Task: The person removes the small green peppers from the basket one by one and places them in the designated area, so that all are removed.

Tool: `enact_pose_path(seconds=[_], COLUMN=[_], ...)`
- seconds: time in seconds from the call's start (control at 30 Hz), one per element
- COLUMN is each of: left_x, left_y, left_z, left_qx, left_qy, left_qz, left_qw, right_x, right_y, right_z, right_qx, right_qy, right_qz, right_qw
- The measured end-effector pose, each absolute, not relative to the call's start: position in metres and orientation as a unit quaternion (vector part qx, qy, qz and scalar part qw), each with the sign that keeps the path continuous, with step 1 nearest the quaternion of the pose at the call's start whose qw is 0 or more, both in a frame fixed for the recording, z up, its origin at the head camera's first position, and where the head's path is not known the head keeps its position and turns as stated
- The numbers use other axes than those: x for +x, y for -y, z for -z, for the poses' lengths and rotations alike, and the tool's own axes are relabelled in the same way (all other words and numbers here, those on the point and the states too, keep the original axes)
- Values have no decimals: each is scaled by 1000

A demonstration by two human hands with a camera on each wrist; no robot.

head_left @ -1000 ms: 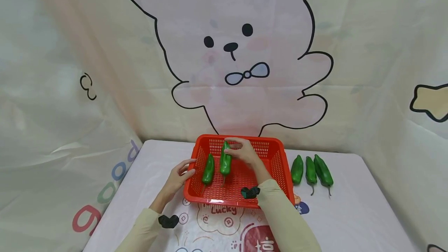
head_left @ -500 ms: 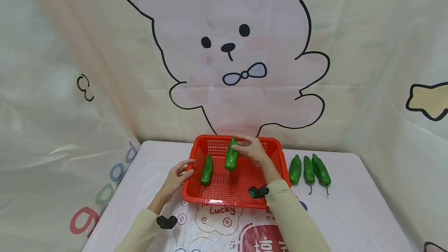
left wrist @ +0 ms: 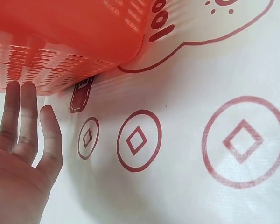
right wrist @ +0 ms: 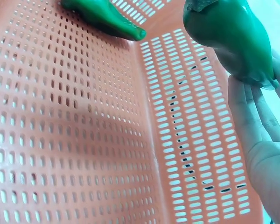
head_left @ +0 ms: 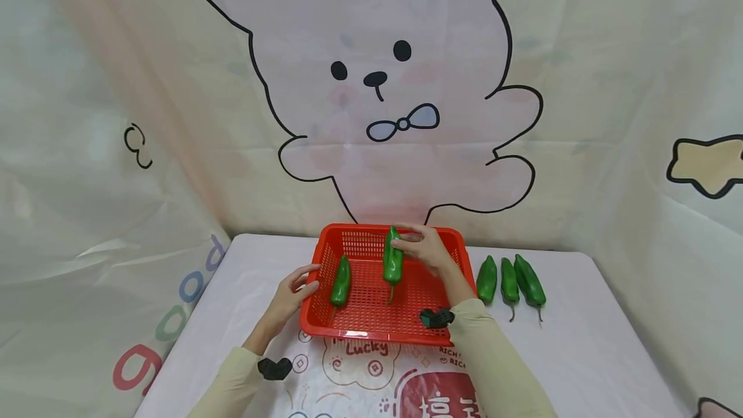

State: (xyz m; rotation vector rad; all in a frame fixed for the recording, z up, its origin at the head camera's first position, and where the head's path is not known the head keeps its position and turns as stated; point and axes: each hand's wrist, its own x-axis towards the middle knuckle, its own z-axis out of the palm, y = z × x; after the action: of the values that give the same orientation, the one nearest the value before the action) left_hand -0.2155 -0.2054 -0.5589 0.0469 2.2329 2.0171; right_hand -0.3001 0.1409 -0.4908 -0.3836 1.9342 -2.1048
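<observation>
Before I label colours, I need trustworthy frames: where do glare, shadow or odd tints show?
Head: white glare on the front rim of the red basket; left wrist: grey shadow on the printed cloth beside the left hand; right wrist: a colour cast, the basket looking salmon-pink and the right hand bluish-green.

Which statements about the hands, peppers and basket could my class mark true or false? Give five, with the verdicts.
1. The right hand holds a pepper. True.
2. Another pepper lies inside the basket. True.
3. The basket is blue. False: it is red.
4. Three peppers lie on the table, right of the basket. True.
5. Both hands hold peppers. False: the left hand is at the basket's left side, holding none.
</observation>
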Motion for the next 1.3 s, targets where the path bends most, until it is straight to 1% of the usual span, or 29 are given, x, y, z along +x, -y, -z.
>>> enact_pose_path(seconds=[0.3, 0.47, 0.9, 1.13, 1.3], left_x=[-214, -212, -213, -213, -213], left_y=[205, 205, 205, 204, 204], left_z=[559, 558, 560, 558, 558], left_qx=[15, 12, 8, 10, 9], left_qy=[-738, -738, -740, -738, -736], left_qz=[-671, -671, -669, -672, -674], left_qw=[69, 67, 66, 67, 67], right_x=[-298, -296, -291, -285, -281], right_y=[-162, -173, -202, -212, -218], right_z=[485, 483, 478, 476, 477], right_qx=[-147, -141, -140, -117, -108], right_qy=[-669, -670, -684, -684, -692], right_qz=[718, 718, 709, 712, 707], right_qw=[127, 125, 101, 107, 101])
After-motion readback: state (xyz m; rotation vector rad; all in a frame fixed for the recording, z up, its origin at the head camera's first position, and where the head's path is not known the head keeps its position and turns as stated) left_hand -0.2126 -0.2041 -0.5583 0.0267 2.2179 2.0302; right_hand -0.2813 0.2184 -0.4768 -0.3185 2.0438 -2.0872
